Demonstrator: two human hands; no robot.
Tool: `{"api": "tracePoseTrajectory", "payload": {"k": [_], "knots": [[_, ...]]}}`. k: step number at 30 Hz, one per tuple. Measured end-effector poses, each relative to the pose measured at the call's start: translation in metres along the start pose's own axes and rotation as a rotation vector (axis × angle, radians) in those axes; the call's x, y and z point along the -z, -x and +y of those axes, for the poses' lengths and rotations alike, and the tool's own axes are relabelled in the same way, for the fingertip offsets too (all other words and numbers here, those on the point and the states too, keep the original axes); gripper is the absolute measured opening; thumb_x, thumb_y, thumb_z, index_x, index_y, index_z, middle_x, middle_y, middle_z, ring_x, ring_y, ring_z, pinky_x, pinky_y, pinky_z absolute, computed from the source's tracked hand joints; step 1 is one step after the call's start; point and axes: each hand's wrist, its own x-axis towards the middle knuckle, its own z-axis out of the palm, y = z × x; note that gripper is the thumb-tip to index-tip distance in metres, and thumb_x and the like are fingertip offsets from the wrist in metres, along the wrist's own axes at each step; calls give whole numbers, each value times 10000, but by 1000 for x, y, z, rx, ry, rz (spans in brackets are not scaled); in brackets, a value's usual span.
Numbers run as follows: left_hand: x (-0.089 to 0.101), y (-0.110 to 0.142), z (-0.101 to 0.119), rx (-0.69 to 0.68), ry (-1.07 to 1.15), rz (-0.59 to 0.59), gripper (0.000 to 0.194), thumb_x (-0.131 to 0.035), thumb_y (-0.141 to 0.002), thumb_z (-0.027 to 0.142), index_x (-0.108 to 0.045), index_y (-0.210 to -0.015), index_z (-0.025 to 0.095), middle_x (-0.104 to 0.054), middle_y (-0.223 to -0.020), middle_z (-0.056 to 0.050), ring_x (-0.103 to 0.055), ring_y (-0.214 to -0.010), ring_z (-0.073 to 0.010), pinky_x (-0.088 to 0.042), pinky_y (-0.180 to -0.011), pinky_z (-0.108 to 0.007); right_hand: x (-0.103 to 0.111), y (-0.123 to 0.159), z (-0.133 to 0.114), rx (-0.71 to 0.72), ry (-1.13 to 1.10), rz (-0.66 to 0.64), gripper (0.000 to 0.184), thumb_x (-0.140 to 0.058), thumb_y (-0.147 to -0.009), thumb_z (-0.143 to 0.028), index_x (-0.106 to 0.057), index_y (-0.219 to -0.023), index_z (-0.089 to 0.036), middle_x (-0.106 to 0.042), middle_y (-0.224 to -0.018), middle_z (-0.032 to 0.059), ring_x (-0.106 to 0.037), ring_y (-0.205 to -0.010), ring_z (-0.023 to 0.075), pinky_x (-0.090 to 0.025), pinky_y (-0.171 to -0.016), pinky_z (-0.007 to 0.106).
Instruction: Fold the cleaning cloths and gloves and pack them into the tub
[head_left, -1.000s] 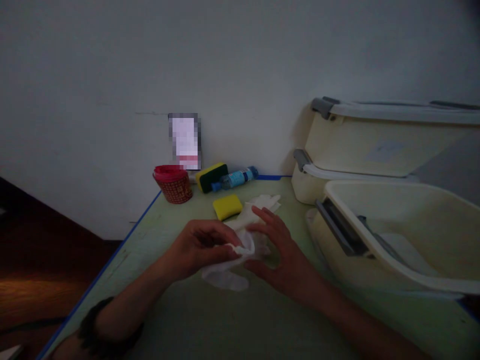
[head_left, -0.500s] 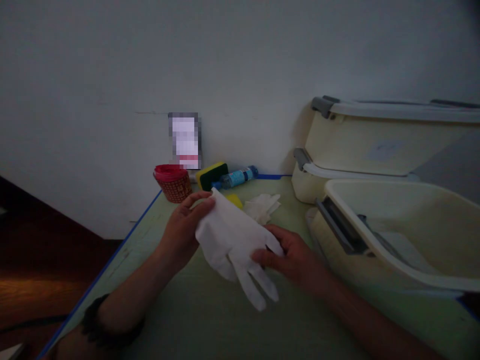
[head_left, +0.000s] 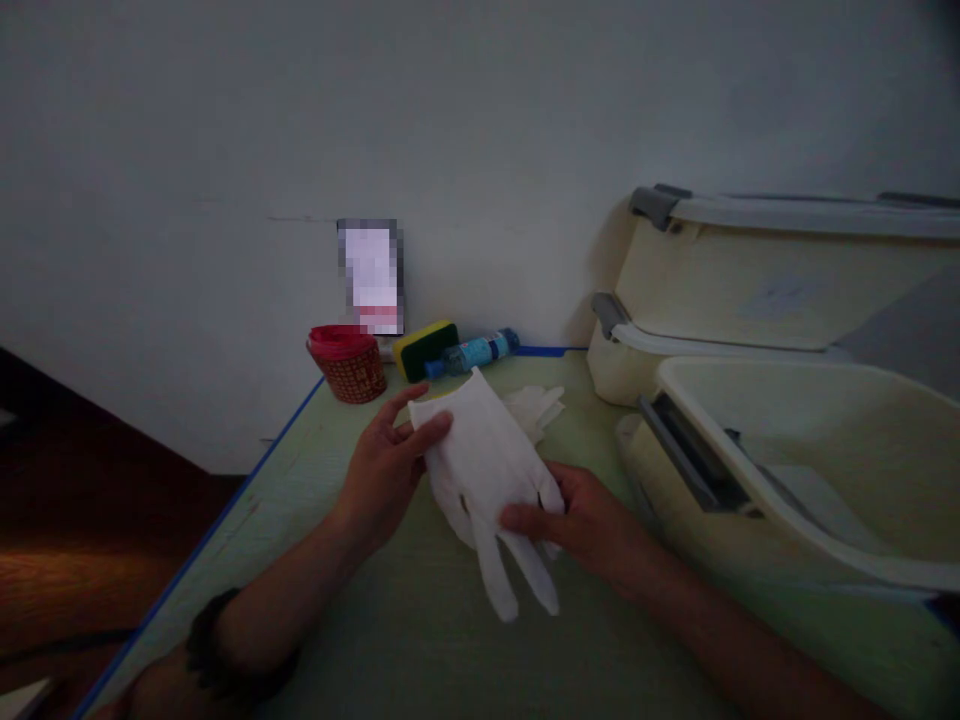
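A white glove (head_left: 484, 470) is stretched between both hands above the green table (head_left: 420, 640). My left hand (head_left: 390, 465) pinches its cuff end with thumb and fingers. My right hand (head_left: 581, 515) grips the palm part near the glove's fingers, which hang down toward me. A second white glove (head_left: 538, 408) lies flat on the table just behind.
Against the wall stand a red woven cup (head_left: 346, 362), a yellow-and-dark sponge (head_left: 425, 350) and a small blue bottle (head_left: 474, 352) lying down. Cream plastic bins (head_left: 750, 300) with grey handles fill the right side, one open basin (head_left: 810, 450) nearest. The table's blue-taped left edge (head_left: 225, 520) drops to dark floor.
The crumpled glove was lifted from the table and spread out flat between my hands. It has since shifted slightly right, now covering the yellow sponge that lay behind it.
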Motion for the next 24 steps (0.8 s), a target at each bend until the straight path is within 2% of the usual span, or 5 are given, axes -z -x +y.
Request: {"api": "tracePoseTrajectory", "payload": {"k": [5,7,14,19,24], "knots": [[-1,3,3,21,-41,-19,353,-702,-667,215,-519,-968,190,-682,-705,1,-630,-559,-138,-505,-500,-218,-5,6,-3,63,-22,-220,263,-643,-709,-395,-657,-867,-185,-682,-813,12,-624,-720,160,-472,-663,277],[-2,5,2,37,-64,-73,283,-697,-674,235,-537,-903,184,-674,-672,6,-627,-548,-140,-504,-492,-222,-8,7,-4,143,-81,-235,253,-579,-770,-390,-645,-911,-189,-677,-877,18,-626,-798,159,-467,-739,290],[-6,13,-1,-16,-219,-204,159,-720,-636,234,-582,-681,169,-631,-610,31,-572,-498,-91,-455,-467,-171,-10,2,-5,224,-187,27,191,-595,-766,-331,-584,-923,-223,-637,-850,7,-594,-816,140,-456,-739,272],[-5,14,-3,-26,-321,-310,138,-712,-637,233,-605,-697,170,-611,-599,30,-561,-516,-93,-432,-450,-161,-6,2,-6,222,-30,227,150,-617,-745,-339,-570,-765,-198,-500,-638,-44,-458,-575,80,-349,-501,190],[-1,12,-6,31,-424,-446,216,-685,-678,290,-584,-829,172,-634,-751,12,-601,-654,-126,-479,-557,-205,-4,-1,-6,235,-49,336,181,-613,-736,-357,-534,-755,-194,-475,-625,-50,-419,-559,77,-324,-496,194]]}}
